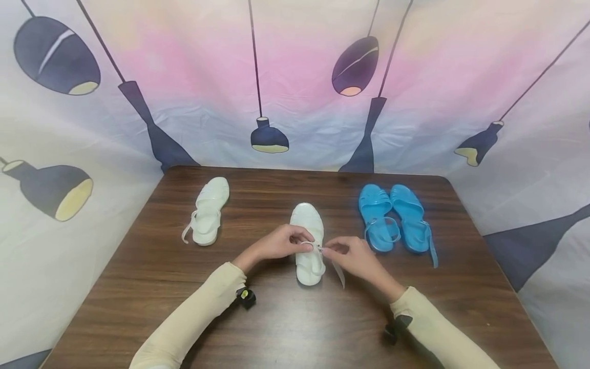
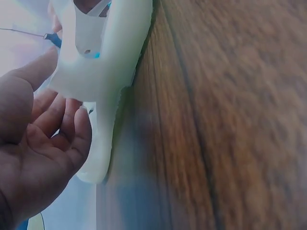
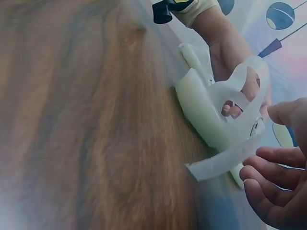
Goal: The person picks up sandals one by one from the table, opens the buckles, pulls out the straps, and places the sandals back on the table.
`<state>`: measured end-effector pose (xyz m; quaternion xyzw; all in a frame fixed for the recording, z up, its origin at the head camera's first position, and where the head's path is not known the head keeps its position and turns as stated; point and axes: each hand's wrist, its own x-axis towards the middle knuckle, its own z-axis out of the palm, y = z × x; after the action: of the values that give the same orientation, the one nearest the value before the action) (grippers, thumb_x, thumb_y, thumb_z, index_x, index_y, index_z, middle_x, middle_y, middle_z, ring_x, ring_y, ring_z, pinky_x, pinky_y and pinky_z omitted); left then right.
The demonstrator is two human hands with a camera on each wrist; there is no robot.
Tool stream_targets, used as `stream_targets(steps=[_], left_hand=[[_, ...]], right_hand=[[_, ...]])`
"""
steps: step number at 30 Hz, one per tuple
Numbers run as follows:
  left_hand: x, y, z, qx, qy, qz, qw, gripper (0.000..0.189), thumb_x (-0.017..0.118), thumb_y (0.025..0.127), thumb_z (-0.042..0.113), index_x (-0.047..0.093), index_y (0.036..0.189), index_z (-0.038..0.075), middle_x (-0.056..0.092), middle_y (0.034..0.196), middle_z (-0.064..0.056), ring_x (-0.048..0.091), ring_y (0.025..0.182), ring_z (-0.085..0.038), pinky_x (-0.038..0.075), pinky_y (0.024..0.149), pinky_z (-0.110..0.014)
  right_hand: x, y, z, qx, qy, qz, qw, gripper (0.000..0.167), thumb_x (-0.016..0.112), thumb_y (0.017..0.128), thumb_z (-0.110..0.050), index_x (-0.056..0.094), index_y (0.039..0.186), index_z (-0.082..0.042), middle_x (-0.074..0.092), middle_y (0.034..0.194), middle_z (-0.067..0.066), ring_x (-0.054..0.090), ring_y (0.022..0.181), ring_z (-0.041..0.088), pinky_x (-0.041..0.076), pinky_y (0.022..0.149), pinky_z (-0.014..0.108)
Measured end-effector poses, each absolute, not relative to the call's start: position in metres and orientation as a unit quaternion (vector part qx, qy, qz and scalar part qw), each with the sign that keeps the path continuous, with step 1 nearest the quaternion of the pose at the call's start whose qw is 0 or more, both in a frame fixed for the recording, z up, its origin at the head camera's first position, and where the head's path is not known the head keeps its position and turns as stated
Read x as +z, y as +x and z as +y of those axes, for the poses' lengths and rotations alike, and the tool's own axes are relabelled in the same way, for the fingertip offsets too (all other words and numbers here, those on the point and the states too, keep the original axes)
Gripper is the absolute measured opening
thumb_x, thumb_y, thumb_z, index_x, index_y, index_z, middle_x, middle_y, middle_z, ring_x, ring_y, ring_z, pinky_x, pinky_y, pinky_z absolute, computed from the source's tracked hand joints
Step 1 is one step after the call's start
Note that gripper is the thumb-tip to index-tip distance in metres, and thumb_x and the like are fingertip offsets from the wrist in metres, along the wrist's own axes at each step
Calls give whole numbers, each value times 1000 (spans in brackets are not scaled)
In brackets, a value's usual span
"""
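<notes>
One white sandal (image 1: 306,218) lay on the table (image 1: 276,333). The left hand (image 1: 282,242) pinched its strap (image 2: 68,28); the right hand (image 1: 356,257) pinched it by the buckle (image 3: 255,126).

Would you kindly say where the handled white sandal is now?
In the head view, the handled sandal sits near the middle, between the left hand and right hand, with another white sandal to the left and blue sandals to the right.
</notes>
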<state>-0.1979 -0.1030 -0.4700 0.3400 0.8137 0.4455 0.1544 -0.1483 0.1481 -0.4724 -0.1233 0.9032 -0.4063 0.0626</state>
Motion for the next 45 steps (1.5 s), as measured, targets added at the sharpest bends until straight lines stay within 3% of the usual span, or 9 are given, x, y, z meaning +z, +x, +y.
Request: stream_targets(steps=[4,14,26,33,45], left_hand=[[-469,-198,-107,452,330,814,158,18,70,98,19,74,112,7,76,101,-1,68,94,-9,54,87,-27],[-472,-196,-109,455,322,816,153,17,68,100,20,74,111,8,75,100,0,67,93,-9,54,87,-27],[-472,-194,-103,442,341,818,140,18,66,101,23,76,112,11,76,102,3,65,93,-7,54,86,-27],[-474,-195,-100,418,352,828,127,14,68,100,24,77,108,17,72,94,10,56,79,-6,50,73,-23],[-471,-192,-106,429,338,829,118,14,64,102,19,74,110,12,72,100,4,59,88,-7,51,80,-25]], right_hand=[[-473,-153,140,-423,-124,896,62,39,77,89,-48,78,108,-14,77,97,-2,71,84,13,60,72,32],[-473,-154,130,-442,-105,888,68,20,81,87,-32,79,95,-13,75,85,-4,68,75,10,58,67,29],[-475,-148,124,-453,-106,885,11,14,85,82,-20,80,93,-13,76,83,-2,70,74,9,59,67,27],[-476,-144,122,-436,-136,889,-30,14,88,79,-16,82,91,-13,73,81,-4,68,73,7,58,67,24],[-479,-143,121,-437,-131,888,-55,12,88,78,-13,81,87,-13,71,79,-3,68,73,6,58,66,23]])
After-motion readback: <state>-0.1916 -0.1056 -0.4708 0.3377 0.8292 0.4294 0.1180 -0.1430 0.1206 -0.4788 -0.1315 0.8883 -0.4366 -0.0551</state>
